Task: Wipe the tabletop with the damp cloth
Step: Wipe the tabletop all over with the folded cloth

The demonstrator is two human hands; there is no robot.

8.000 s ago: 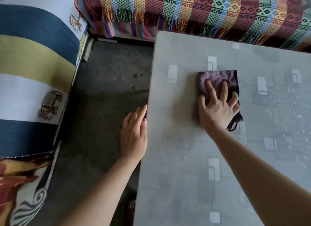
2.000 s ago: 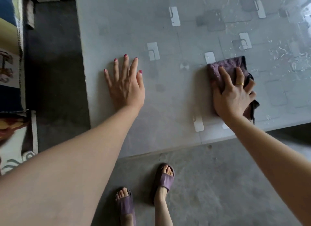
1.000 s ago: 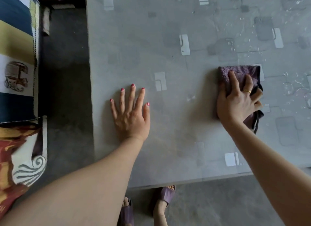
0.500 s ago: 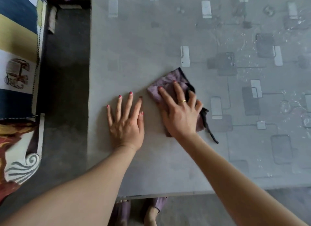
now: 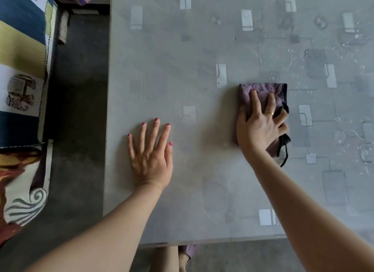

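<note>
A folded purple cloth (image 5: 261, 91) with a dark trim lies flat on the grey patterned tabletop (image 5: 182, 69), right of centre. My right hand (image 5: 261, 126) presses down on the cloth, fingers spread over it and thumb curled at its left edge. A dark strap of the cloth trails out below the hand. My left hand (image 5: 150, 152) rests flat on the bare tabletop near the left edge, fingers apart, holding nothing. Water droplets and streaks (image 5: 344, 134) glisten on the table's right side.
The table's left edge (image 5: 107, 109) and near edge (image 5: 202, 242) are in view. A dark concrete floor (image 5: 77, 109) lies to the left. A striped, printed fabric seat (image 5: 20, 69) stands at the far left. My feet show under the near edge.
My right hand has slid the cloth to the right, away from my left hand, and the cloth now lies squarer. The left hand has stayed put.
</note>
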